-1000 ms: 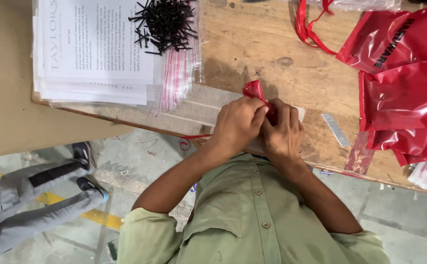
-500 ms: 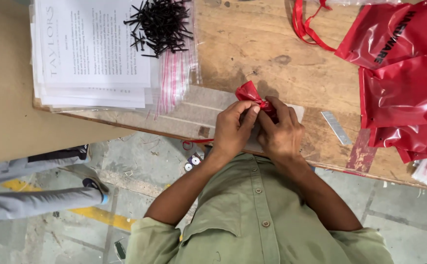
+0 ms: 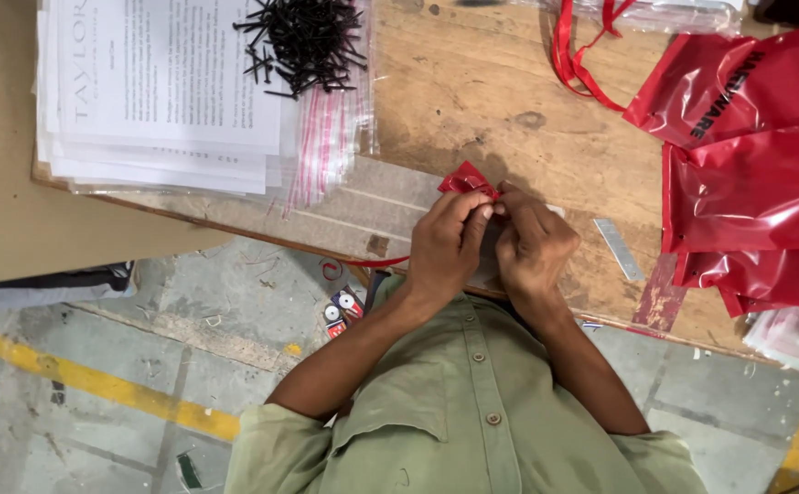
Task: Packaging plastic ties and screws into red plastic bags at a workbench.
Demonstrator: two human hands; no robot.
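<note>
Red ribbon bow (image 3: pixel 466 178) pinched by left hand (image 3: pixel 445 247), right hand (image 3: pixel 535 247).

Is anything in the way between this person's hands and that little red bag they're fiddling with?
Nothing visible is. Both the left hand and the right hand already pinch the small red bag at the wooden table edge. The black screws, papers and bigger red bags lie off to the sides.

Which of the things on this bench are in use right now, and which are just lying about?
In use: left hand, right hand, small red bag pinched between them.
Lying about: black screws, paper stack, red bags, red ribbon, metal strip.
</note>
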